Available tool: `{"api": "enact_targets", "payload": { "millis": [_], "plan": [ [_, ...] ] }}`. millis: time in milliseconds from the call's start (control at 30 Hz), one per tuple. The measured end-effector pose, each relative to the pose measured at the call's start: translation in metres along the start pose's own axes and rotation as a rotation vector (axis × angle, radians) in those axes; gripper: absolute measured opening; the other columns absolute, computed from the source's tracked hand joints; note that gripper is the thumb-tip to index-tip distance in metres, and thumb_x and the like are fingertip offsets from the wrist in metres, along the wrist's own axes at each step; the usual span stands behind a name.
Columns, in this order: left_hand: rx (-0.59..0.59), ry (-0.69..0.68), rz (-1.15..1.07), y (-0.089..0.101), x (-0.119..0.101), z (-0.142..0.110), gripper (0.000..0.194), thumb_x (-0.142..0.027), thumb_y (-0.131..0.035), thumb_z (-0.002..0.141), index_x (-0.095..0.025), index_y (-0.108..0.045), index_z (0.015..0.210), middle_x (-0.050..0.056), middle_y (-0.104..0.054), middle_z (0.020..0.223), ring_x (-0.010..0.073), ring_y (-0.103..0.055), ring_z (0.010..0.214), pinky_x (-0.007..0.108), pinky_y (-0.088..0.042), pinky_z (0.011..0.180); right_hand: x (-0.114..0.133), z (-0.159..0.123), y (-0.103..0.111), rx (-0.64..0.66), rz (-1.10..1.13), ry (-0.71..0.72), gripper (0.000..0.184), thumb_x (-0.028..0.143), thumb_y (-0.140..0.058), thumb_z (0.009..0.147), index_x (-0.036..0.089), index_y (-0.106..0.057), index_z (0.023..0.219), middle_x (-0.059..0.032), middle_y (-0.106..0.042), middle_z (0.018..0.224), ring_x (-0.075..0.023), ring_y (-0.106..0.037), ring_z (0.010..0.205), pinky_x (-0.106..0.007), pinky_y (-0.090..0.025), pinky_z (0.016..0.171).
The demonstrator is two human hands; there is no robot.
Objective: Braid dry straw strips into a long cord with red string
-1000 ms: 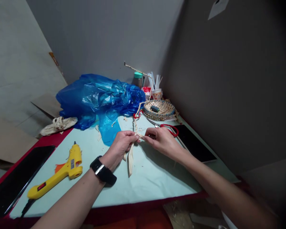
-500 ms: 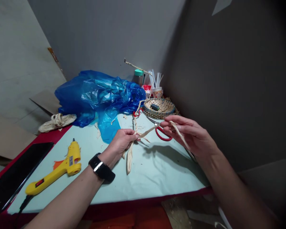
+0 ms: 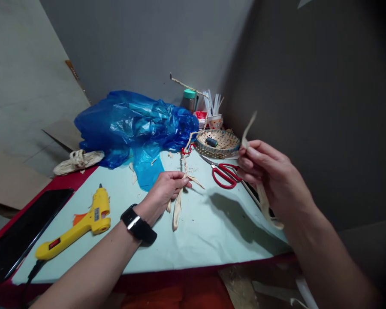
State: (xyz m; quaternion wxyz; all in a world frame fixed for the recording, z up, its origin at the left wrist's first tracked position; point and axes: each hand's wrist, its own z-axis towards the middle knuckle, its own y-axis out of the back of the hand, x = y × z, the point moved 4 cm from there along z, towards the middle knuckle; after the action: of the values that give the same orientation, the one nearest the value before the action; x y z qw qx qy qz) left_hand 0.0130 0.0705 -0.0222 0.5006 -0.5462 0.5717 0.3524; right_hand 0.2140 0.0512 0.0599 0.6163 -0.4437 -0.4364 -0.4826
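A pale plant-fibre braid runs up from the table to a nail-like hook on the grey wall, with red string around it low down. My left hand, wearing a black watch, pinches the braid's lower end, where loose strands hang out below the fingers. Apart from it to the right, my right hand is raised above the table and pinches a separate pale fibre strip. One end of that strip sticks up past the fingertips; the other droops below the palm. Red-handled scissors lie just left of my right hand.
A yellow glue gun and a black glossy panel lie at left. Behind are a woven slipper, a blue plastic bag, a round basket holding a dark thread spool, a green-lidded jar and a cup of white sticks.
My right hand has moved right, carrying the fibre strip away from the braid; its free end now points up. My left hand stays on the braid. More of the scissors shows.
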Motion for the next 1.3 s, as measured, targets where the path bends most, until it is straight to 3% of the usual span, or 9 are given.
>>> {"api": "enact_targets", "payload": {
  "millis": [100, 267, 400, 600, 833, 967, 1033, 1133, 1300],
  "plan": [
    [-0.006, -0.004, 0.002, 0.001, 0.001, 0.001, 0.007, -0.017, -0.066, 0.069, -0.011, -0.067, 0.072, 0.007, -0.065, 0.07, 0.0005, -0.024, 0.04, 0.022, -0.009, 0.041, -0.016, 0.003, -0.014, 0.096, -0.245, -0.07, 0.023, 0.041, -0.053, 0.086, 0.021, -0.057, 0.075, 0.0052, -0.028, 0.053, -0.0082, -0.022, 0.044, -0.024, -0.017, 0.041],
    [-0.002, 0.032, -0.048, 0.0, 0.001, 0.001, 0.008, -0.015, -0.067, 0.067, -0.012, -0.07, 0.074, 0.004, -0.063, 0.066, 0.0006, -0.026, 0.039, 0.021, -0.012, 0.041, -0.047, 0.009, -0.037, 0.236, -0.694, 0.026, 0.03, 0.04, -0.052, 0.086, 0.016, -0.064, 0.074, 0.0014, -0.047, 0.057, -0.0106, -0.037, 0.053, -0.025, -0.025, 0.05],
    [0.016, 0.008, -0.063, -0.001, -0.001, 0.0, 0.012, -0.021, -0.069, 0.068, -0.01, -0.069, 0.07, 0.003, -0.059, 0.063, 0.0, -0.023, 0.04, 0.022, -0.008, 0.041, -0.056, 0.011, -0.045, 0.264, -0.873, 0.082, 0.031, 0.035, -0.047, 0.088, 0.016, -0.065, 0.072, 0.0017, -0.048, 0.054, -0.0111, -0.039, 0.052, -0.025, -0.024, 0.051],
    [-0.01, -0.025, -0.077, -0.001, -0.002, 0.0, 0.022, -0.03, -0.069, 0.07, -0.011, -0.064, 0.061, -0.005, -0.036, 0.044, 0.0016, -0.018, 0.038, 0.023, -0.006, 0.04, -0.059, 0.009, -0.047, 0.307, -0.913, 0.105, 0.03, 0.032, -0.046, 0.088, 0.016, -0.064, 0.07, 0.0018, -0.05, 0.054, -0.0109, -0.04, 0.052, -0.025, -0.023, 0.05],
    [-0.11, 0.009, -0.01, -0.001, -0.004, -0.002, 0.018, -0.024, -0.063, 0.07, -0.012, -0.064, 0.056, -0.005, -0.037, 0.04, 0.0025, -0.022, 0.035, 0.023, -0.01, 0.04, -0.061, 0.007, -0.043, 0.335, -1.048, 0.076, 0.031, 0.034, -0.047, 0.088, 0.015, -0.064, 0.071, -0.0026, -0.061, 0.064, -0.0136, -0.049, 0.058, -0.025, -0.028, 0.054],
    [-0.125, -0.028, -0.011, 0.0, -0.005, -0.002, 0.017, -0.022, -0.064, 0.07, -0.01, -0.065, 0.058, -0.004, -0.04, 0.044, 0.0021, -0.024, 0.037, 0.022, -0.01, 0.04, -0.051, 0.008, -0.041, 0.238, -1.08, 0.123, 0.027, 0.038, -0.052, 0.086, 0.015, -0.063, 0.096, -0.0089, -0.065, 0.09, -0.0196, -0.056, 0.079, -0.026, -0.035, 0.065],
    [-0.113, -0.036, -0.025, 0.0, -0.005, -0.002, 0.016, -0.021, -0.064, 0.07, -0.01, -0.065, 0.058, -0.003, -0.041, 0.045, 0.002, -0.024, 0.037, 0.022, -0.011, 0.04, -0.052, 0.009, -0.046, 0.32, -0.99, 0.087, 0.028, 0.039, -0.049, 0.088, 0.016, -0.063, 0.094, -0.0074, -0.066, 0.085, -0.0183, -0.057, 0.075, -0.026, -0.035, 0.064],
    [-0.081, -0.039, -0.059, -0.001, -0.004, -0.001, 0.016, -0.019, -0.063, 0.07, -0.01, -0.064, 0.057, -0.003, -0.041, 0.045, 0.0019, -0.024, 0.037, 0.021, -0.01, 0.04, -0.058, 0.009, -0.052, 0.436, -0.846, 0.019, 0.033, 0.035, -0.042, 0.092, 0.016, -0.063, 0.075, -0.003, -0.063, 0.066, -0.0142, -0.054, 0.062, -0.024, -0.034, 0.059],
    [-0.093, -0.044, -0.063, 0.001, -0.003, 0.0, 0.017, -0.021, -0.066, 0.068, -0.01, -0.062, 0.057, -0.004, -0.041, 0.045, 0.0014, -0.026, 0.037, 0.02, -0.011, 0.038, -0.067, 0.012, -0.045, 0.339, -0.768, 0.006, 0.029, 0.033, -0.047, 0.089, 0.016, -0.064, 0.073, -0.0004, -0.057, 0.062, -0.012, -0.047, 0.057, -0.024, -0.03, 0.054]
  ]
}}
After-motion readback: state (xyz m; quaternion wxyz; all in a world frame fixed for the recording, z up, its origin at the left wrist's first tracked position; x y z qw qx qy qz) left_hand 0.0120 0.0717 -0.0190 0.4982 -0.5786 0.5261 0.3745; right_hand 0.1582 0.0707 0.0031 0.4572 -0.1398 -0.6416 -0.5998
